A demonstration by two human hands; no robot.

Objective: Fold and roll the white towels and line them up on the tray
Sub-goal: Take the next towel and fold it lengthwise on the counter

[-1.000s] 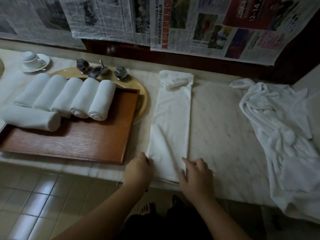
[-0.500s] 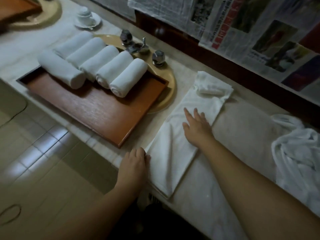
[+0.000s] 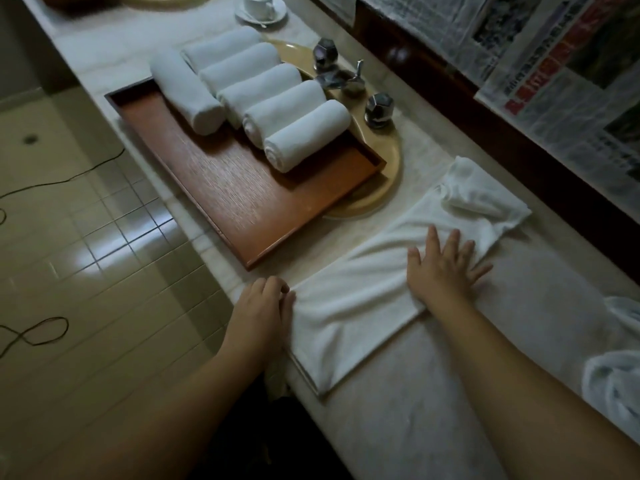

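The folded white towel (image 3: 363,299) is lying flat on the desk (image 3: 433,410) beside the wooden tray (image 3: 242,195). The right hand (image 3: 443,268) is pressing it with fingers spread straight; the left hand (image 3: 263,306) is gripping its near edge with curled fingers.

View: a single head-worn camera; no second view shares the scene.
Position: above the near edge of a marble counter (image 3: 433,410), close over both forearms.
Direction: forward and steeply down, tilted so the counter runs diagonally.
Left of frame: tiled floor (image 3: 86,271).
Top right: newspaper-covered wall (image 3: 571,81).
Nearness: the hands lie within arm's reach.
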